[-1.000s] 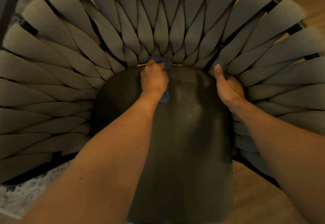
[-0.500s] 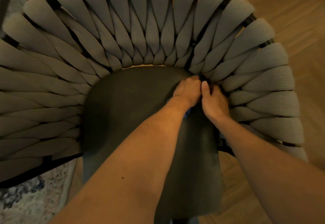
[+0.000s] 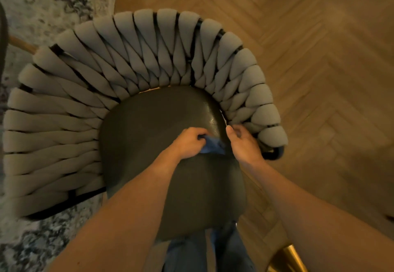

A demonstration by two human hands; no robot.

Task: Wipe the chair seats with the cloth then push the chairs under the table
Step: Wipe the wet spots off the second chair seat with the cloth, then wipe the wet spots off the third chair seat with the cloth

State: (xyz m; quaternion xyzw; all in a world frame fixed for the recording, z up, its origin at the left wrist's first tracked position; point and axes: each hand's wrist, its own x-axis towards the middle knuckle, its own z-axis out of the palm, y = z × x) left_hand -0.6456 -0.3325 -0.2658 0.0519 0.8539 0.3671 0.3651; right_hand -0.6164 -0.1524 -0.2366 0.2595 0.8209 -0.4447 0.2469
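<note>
A chair with a dark smooth seat (image 3: 157, 126) and a curved back of woven grey straps (image 3: 149, 58) fills the view from above. My left hand (image 3: 188, 142) is shut on a small blue cloth (image 3: 212, 146), pressing it on the right side of the seat. My right hand (image 3: 243, 143) rests at the seat's right edge, fingers curled against the end of the strap back (image 3: 269, 130). The cloth is partly hidden under my left fingers.
Herringbone wood floor (image 3: 319, 58) lies to the right and behind the chair. A patterned grey rug (image 3: 53, 0) lies on the left. A gold chair or table leg (image 3: 287, 256) shows at the bottom right. My jeans-clad legs (image 3: 202, 252) stand at the seat's front.
My left hand has dragged the cloth from the back of the seat to its right side and toward me. My right hand slid forward along the seat edge. The view has pulled back from the chair.
</note>
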